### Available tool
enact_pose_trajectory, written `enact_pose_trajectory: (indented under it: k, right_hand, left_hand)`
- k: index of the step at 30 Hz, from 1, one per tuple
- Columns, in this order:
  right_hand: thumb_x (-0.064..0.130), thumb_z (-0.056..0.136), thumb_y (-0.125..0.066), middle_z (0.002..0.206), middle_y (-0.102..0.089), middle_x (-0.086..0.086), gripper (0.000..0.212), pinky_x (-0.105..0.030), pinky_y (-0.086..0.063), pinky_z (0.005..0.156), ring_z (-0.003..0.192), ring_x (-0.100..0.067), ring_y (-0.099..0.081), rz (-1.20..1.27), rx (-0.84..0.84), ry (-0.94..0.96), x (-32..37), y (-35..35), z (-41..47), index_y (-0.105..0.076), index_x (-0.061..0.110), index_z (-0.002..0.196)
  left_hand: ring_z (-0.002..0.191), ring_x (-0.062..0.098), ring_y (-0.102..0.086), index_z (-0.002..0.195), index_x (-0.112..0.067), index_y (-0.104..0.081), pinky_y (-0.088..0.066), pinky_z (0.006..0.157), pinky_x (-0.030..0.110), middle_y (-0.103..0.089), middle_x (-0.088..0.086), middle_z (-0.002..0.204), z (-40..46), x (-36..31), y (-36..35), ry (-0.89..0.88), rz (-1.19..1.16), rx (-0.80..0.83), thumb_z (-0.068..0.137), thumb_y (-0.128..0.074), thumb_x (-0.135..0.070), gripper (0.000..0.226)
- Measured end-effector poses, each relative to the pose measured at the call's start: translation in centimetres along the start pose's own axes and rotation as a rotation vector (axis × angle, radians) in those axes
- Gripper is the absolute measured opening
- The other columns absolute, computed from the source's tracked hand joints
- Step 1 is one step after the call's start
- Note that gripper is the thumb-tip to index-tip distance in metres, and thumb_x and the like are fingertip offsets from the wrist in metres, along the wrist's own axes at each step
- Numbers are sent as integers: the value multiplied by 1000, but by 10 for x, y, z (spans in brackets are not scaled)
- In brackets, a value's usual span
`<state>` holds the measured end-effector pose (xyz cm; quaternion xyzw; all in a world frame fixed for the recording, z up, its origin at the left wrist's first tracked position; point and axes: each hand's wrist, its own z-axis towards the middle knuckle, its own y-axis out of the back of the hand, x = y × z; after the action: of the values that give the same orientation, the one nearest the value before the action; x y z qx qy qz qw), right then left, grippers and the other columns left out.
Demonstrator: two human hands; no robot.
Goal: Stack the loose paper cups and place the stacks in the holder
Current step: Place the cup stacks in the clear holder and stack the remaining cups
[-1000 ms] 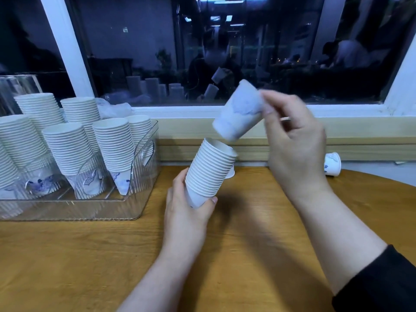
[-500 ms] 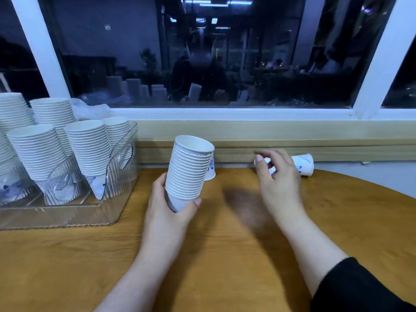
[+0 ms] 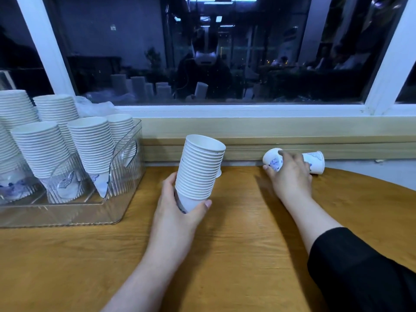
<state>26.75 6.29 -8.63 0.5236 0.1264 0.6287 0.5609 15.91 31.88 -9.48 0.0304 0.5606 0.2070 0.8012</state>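
Left hand (image 3: 180, 212) gripping the base of a tilted stack of white paper cups (image 3: 199, 170), raised above the round wooden worktop (image 3: 236, 244), just right of the clear ribbed plastic holder (image 3: 121, 176). Inside the holder, several leaning stacks of white cups (image 3: 90, 149). Right hand (image 3: 290, 176), well right of the holder, fingers curled around a single white paper cup with blue print (image 3: 272, 159). Another loose cup (image 3: 316, 162) on its side just beyond, by the window ledge.
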Motion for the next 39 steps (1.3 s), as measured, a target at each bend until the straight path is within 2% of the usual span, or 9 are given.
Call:
enact_pose_trajectory:
  k: [9, 12, 15, 17, 20, 24, 30, 34, 39]
  right_hand:
    - [32, 89, -65, 131, -55, -19, 64, -41, -44, 91, 118, -40, -52, 163, 50, -35, 7, -4, 12, -38, 16, 145]
    - [34, 91, -62, 136, -56, -2, 64, -31, -41, 89, 112, -21, -57, 594, 30, -48, 26, 14, 1, -36, 28, 150]
    - [30, 91, -60, 141, -54, 11, 63, -45, -46, 106, 121, -12, -60, 1165, 165, 26, 61, 37, -21, -34, 41, 148]
    - [19, 95, -53, 145, -52, 8, 63, -50, -44, 107, 125, -16, -59, 1315, 279, 134, 84, 51, -35, -32, 45, 148]
    - [24, 95, -50, 144, -50, 11, 58, -45, -42, 110, 129, -11, -54, 1218, 287, 331, 111, 69, -52, -35, 57, 141]
    - [17, 104, -42, 146, -43, 20, 55, -9, -35, 103, 128, 17, -41, 1103, 253, 436, 124, 81, -60, -28, 44, 150]
    - [15, 106, -39, 160, -28, 6, 59, -19, -29, 116, 141, 7, -30, 1054, 227, 495, 127, 69, -69, -13, 27, 157]
    - [24, 103, -44, 136, -46, 8, 62, -11, -37, 98, 124, -8, -50, 962, 189, 487, 125, 55, -78, -12, 33, 156]
    - [23, 97, -57, 133, -48, 17, 67, -30, -42, 105, 121, -1, -50, 890, 194, 478, 125, 64, -72, -21, 38, 152]
  left_hand:
    - [105, 9, -64, 132, -46, -41, -55, 90, 45, -65, -19, 117, 1, 3, -1, 16, -11, -8, 74, -85, -30, 74]
    - [105, 11, -64, 131, -47, -42, -54, 91, 46, -65, -17, 119, 1, 2, -1, 18, -23, -11, 71, -84, -35, 75]
    - [109, 8, -63, 131, -48, -42, -53, 94, 44, -65, -18, 121, -1, -1, 0, 31, -33, -7, 69, -82, -37, 74]
    - [114, 5, -61, 132, -47, -42, -50, 99, 41, -64, -20, 123, -2, -2, 0, 29, -31, -10, 67, -81, -39, 76]
    - [117, 5, -59, 135, -43, -42, -48, 102, 41, -62, -20, 127, -2, -4, 1, 26, -24, -10, 65, -78, -43, 79]
    - [116, 4, -60, 135, -41, -43, -49, 100, 40, -63, -19, 126, -1, -4, 2, 18, -17, -28, 65, -80, -40, 79]
    - [115, 4, -59, 132, -43, -48, -49, 99, 39, -63, -18, 124, -2, -3, 1, -17, 7, -17, 67, -81, -31, 74]
    - [113, 4, -60, 130, -45, -48, -50, 98, 38, -64, -18, 122, -2, -4, 2, -15, -8, -36, 66, -78, -34, 72]
    - [114, 4, -60, 131, -44, -47, -50, 98, 38, -63, -18, 123, -1, -3, 2, -29, 3, -36, 67, -80, -31, 72]
